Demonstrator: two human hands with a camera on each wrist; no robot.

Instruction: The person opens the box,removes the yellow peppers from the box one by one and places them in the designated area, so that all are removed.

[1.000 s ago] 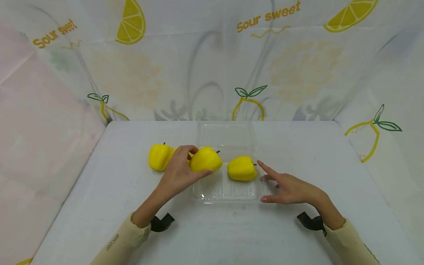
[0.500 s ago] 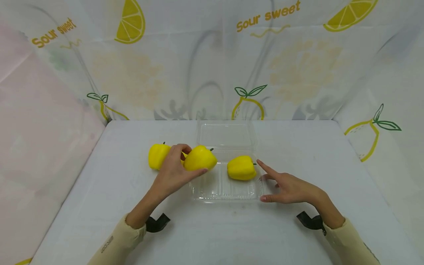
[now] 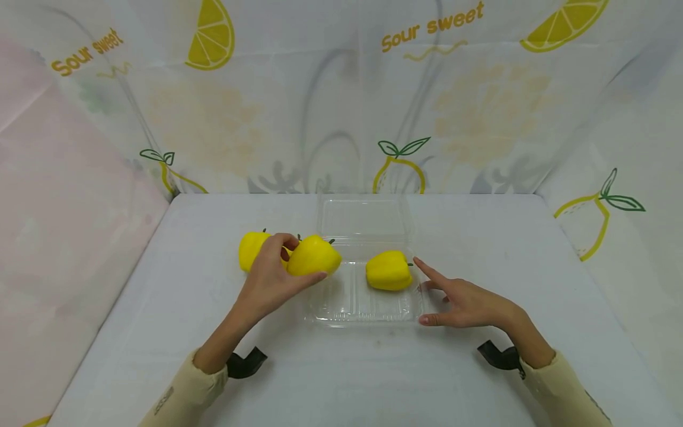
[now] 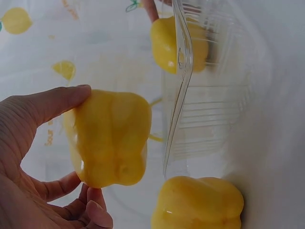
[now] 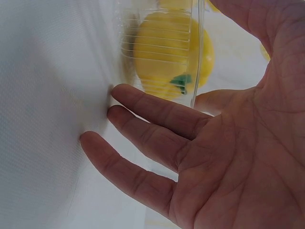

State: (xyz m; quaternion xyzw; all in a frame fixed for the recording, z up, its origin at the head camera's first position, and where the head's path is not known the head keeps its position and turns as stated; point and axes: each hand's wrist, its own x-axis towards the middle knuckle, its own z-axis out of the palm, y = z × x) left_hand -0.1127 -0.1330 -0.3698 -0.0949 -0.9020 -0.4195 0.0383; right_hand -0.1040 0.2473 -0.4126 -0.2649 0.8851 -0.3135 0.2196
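- Lemon-print cloth (image 3: 288,107) backs the clamshell container (image 3: 336,305)!
- Left hand (image 3: 269,277) pinches a yellow bell pepper (image 3: 315,256) above container's left rim, stem away!
- Right hand (image 3: 472,303), fingers loose, beside container's right!

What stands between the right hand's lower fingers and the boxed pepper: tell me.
The clear box: its wall separates those fingers from the pepper, in the right wrist view.

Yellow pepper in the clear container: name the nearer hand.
Right. The right hand is just beside the boxed pepper, at its stem end; the left hand is farther off to the left, holding another pepper.
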